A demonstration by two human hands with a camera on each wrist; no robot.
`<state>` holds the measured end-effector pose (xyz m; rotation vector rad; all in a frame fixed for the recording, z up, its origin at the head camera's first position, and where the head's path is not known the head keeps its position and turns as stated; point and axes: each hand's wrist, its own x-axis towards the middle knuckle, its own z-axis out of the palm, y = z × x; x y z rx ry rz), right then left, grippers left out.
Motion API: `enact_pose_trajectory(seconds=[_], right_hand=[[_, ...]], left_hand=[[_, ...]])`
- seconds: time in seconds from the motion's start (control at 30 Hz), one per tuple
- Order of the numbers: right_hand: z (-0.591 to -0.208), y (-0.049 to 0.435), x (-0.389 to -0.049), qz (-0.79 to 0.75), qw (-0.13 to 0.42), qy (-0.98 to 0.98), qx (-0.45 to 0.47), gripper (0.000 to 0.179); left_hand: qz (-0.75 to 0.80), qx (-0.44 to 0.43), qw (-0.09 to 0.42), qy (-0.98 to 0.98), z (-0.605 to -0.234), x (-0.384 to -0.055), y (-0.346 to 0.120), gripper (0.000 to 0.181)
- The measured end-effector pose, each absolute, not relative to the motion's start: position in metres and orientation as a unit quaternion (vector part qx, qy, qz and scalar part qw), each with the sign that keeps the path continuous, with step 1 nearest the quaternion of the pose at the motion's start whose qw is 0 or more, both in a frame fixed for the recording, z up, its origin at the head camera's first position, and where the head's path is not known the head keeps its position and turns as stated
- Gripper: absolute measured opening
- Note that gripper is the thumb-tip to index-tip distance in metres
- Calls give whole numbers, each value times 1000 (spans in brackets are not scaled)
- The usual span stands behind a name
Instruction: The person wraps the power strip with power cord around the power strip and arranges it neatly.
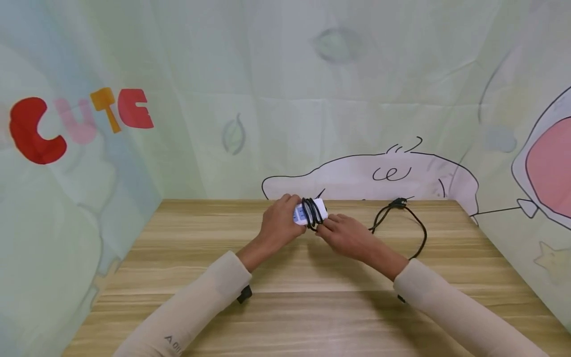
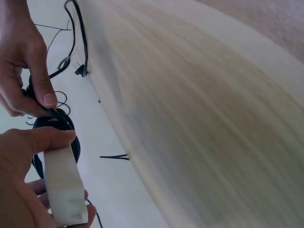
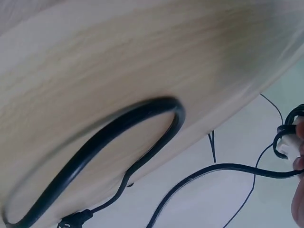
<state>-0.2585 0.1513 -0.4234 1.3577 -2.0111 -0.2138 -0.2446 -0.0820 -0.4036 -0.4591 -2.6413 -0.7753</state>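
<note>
A white power strip (image 1: 320,207) with blue socket faces is held up over the far part of the table, its black cord (image 1: 312,212) wound several times round it. My left hand (image 1: 278,220) grips one end; in the left wrist view the thumb lies along the white side of the strip (image 2: 65,183). At the other end, my right hand (image 1: 348,235) pinches the cord beside the coils, as the left wrist view shows between its thumb and fingers (image 2: 42,90). From there the loose cord (image 3: 213,167) runs off in a loop to its black plug (image 1: 398,203).
The wood-grain table (image 1: 285,317) spreads below both forearms. Its far edge meets a pale printed curtain (image 1: 200,124) with cartoon drawings and letters, which also stands along both sides. The plug lies near that far edge, right of the hands.
</note>
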Motion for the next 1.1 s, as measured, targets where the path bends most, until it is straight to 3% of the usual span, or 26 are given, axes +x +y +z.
enact_pose_trajectory(seconds=[0.23,0.4,0.5,0.63,0.8,1.1], right_hand=[[-424,160,-263,-100,403,-699,582,26],[-425,159,-261,-61,398,-711,576,30],[-425,155,-256,10,350,-765,541,14],[-424,150,-250,120,246,-844,462,22],[-420,149,-249,176,149,-895,381,15],[-419,169,-264,108,49,-910,397,15]], left_hand=[[-259,-161,128,-944,-395,-241,-83,58],[-249,-169,146,-943,-393,-239,-82,56],[-244,-168,184,-937,-394,-239,-83,55],[-256,-156,221,-928,-395,-241,-85,55],[-294,-135,238,-916,-396,-243,-87,58],[-366,-99,251,-891,-401,-243,-92,61]])
